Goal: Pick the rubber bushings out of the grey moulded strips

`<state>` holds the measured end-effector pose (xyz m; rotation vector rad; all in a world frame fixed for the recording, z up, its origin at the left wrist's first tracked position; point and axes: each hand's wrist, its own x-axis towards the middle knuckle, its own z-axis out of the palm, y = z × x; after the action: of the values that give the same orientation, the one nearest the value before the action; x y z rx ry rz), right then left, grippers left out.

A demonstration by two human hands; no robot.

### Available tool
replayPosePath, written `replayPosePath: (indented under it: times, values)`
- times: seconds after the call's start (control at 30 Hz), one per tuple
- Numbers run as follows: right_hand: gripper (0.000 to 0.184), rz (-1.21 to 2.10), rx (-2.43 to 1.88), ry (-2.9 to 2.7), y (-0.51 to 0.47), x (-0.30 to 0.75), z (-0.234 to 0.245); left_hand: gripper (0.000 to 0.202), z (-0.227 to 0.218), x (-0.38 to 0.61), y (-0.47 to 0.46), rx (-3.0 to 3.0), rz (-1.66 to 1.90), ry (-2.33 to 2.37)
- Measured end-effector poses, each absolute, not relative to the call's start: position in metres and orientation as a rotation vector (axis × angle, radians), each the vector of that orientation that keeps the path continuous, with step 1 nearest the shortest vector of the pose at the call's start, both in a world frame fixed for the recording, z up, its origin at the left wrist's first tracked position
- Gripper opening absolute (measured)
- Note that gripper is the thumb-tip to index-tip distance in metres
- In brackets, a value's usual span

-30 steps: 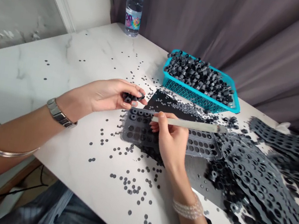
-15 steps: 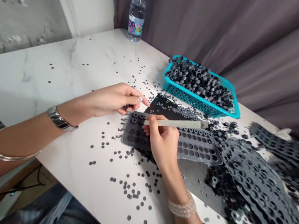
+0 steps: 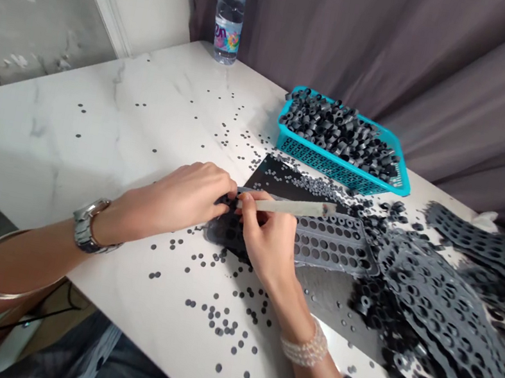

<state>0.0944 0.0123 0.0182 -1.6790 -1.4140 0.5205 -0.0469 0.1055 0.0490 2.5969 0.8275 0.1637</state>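
Note:
A dark grey moulded rubber sheet [image 3: 335, 243] with rows of round holes lies crosswise before me on the table. My right hand [image 3: 268, 237] grips a pale, flat stick-like tool [image 3: 295, 208] like a pen. Its rear end points right, while its working tip is hidden near my left fingertips. At the sheet's left end, my left hand [image 3: 188, 194] is bent over with thumb and fingers pinched together. A small black piece shows between those fingers, partly covered, and I cannot tell whether it is loose or part of the sheet.
Behind the sheet stands a turquoise basket [image 3: 339, 168] heaped with black rubber rings. More perforated sheets [image 3: 446, 308] and loose rings [image 3: 373, 305] are piled at the right. Small dark discs [image 3: 223, 326] are scattered over the white table [image 3: 35, 144]. A water bottle [image 3: 229, 19] stands at the back.
My left hand has come down and right onto the sheet's left end, its extended index finger now bent in. The right hand with the tool has shifted slightly left.

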Motion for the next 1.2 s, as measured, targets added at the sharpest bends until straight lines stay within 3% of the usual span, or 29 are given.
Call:
replayPosePath:
  times: [0.37,0.7,1.07,1.2]
  values:
    - [0.031,0.377,-1.807,-1.515,0.016,0.083,0.018,0.017,0.058,-0.051,0.123,2.466,-0.065,0.859]
    - [0.028,0.585,-1.643,-1.289,0.015,0.090,0.018,0.013,0.052,-0.052,0.123,2.558,-0.022,0.880]
    - [0.032,0.381,-1.823,-1.546,0.015,0.080,0.018,0.017,0.062,-0.052,0.121,2.476,-0.022,0.761]
    - [0.032,0.455,-1.790,-1.475,0.016,0.082,0.020,0.016,0.073,-0.061,0.135,2.260,0.036,0.827]
